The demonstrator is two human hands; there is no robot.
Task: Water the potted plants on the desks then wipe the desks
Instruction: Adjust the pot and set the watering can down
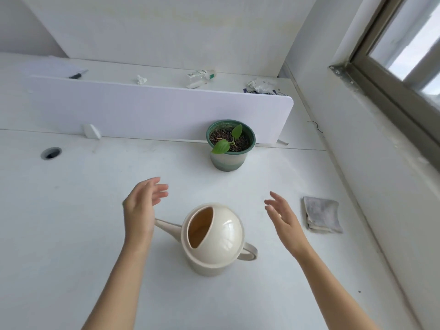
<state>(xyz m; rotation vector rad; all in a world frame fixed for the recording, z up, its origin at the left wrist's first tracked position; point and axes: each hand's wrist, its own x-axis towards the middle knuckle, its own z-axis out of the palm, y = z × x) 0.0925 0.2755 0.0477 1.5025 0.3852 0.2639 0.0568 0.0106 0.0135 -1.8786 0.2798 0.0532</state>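
A cream watering can (213, 239) stood on the white desk (71, 222), spout to the left and handle to the right. The left hand (140, 206) hovered over the spout and the right hand (284, 220) hung beside the handle, both with fingers spread and holding nothing. Farther back, a green pot (229, 145) with a small two-leaved plant (226, 141) sat against the white divider (154, 110). A folded grey cloth (322, 214) lay to the right. Beyond the divider lay a bottle (200, 76) with a green-and-white label, its print too small to read.
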